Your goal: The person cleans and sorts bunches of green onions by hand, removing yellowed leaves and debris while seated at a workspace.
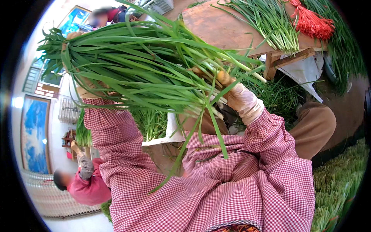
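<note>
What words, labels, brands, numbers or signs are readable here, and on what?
None readable.
Green leafy bundle, checked smock, red strips, wooden table: no text visible.
Framed blue picture at left: no legible text.
Pale crate at top: too small and blurred to tell.

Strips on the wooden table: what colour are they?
The strips are red, clearest in head view.
</note>
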`<action>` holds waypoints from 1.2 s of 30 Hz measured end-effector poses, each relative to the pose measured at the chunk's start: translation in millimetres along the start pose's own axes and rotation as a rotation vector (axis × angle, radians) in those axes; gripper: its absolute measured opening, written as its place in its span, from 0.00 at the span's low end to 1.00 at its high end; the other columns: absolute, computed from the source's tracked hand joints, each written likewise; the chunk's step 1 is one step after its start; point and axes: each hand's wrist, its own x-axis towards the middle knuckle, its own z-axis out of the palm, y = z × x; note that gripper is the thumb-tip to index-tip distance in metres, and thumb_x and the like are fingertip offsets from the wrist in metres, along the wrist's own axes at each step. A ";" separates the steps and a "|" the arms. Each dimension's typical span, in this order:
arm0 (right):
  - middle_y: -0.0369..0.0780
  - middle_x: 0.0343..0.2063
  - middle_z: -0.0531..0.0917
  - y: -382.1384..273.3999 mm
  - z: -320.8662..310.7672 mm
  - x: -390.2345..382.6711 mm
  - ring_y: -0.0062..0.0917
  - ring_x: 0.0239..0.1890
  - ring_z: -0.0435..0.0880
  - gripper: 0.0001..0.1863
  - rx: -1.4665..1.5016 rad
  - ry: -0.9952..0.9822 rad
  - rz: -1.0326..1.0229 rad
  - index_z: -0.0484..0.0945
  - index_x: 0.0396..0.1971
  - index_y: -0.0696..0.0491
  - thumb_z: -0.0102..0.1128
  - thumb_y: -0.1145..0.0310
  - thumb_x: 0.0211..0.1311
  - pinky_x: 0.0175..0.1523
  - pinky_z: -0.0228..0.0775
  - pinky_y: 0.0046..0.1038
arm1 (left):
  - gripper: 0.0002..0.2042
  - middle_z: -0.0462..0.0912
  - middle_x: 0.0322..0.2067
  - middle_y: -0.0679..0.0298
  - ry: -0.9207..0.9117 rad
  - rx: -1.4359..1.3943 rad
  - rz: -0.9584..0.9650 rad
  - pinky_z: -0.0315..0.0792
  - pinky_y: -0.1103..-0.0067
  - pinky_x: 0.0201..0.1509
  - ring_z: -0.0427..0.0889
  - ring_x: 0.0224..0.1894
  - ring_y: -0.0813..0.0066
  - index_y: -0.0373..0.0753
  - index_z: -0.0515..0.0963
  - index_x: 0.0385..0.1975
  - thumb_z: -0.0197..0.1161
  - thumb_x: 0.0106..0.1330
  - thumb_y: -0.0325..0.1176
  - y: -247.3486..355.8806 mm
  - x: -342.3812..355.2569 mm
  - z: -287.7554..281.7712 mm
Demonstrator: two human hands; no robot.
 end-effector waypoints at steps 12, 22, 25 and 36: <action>0.39 0.43 0.75 -6.7 1.3 4.5 0.23 0.43 0.74 0.21 -0.089 0.052 0.002 0.67 0.48 0.59 0.53 0.66 0.56 0.48 0.69 0.23 | 0.07 0.58 0.19 0.73 0.010 0.067 0.075 0.60 0.82 0.38 0.59 0.27 0.81 0.45 0.60 0.23 0.43 0.64 0.36 -1.1 9.1 4.6; 0.36 0.33 0.79 -12.0 13.3 -1.8 0.18 0.37 0.75 0.13 -0.105 -0.057 0.034 0.74 0.39 0.56 0.54 0.69 0.54 0.42 0.67 0.20 | 0.08 0.68 0.25 0.68 -0.112 -0.013 -0.009 0.67 0.81 0.39 0.68 0.30 0.79 0.41 0.65 0.30 0.42 0.65 0.37 8.3 15.2 4.0; 0.34 0.27 0.78 -16.2 4.2 -9.8 0.18 0.31 0.73 0.15 -0.345 -0.122 0.026 0.74 0.35 0.56 0.52 0.60 0.54 0.36 0.64 0.20 | 0.08 0.69 0.26 0.68 -0.110 -0.035 -0.032 0.67 0.81 0.38 0.69 0.31 0.78 0.40 0.65 0.31 0.42 0.65 0.37 -2.2 10.1 -1.4; 0.33 0.21 0.76 7.8 -173.9 -109.4 0.18 0.21 0.72 0.16 -0.701 0.852 0.458 0.73 0.24 0.51 0.51 0.53 0.56 0.25 0.64 0.18 | 0.10 0.73 0.30 0.64 0.084 0.313 -0.025 0.71 0.80 0.38 0.72 0.32 0.76 0.38 0.66 0.34 0.42 0.65 0.37 27.0 0.2 -16.4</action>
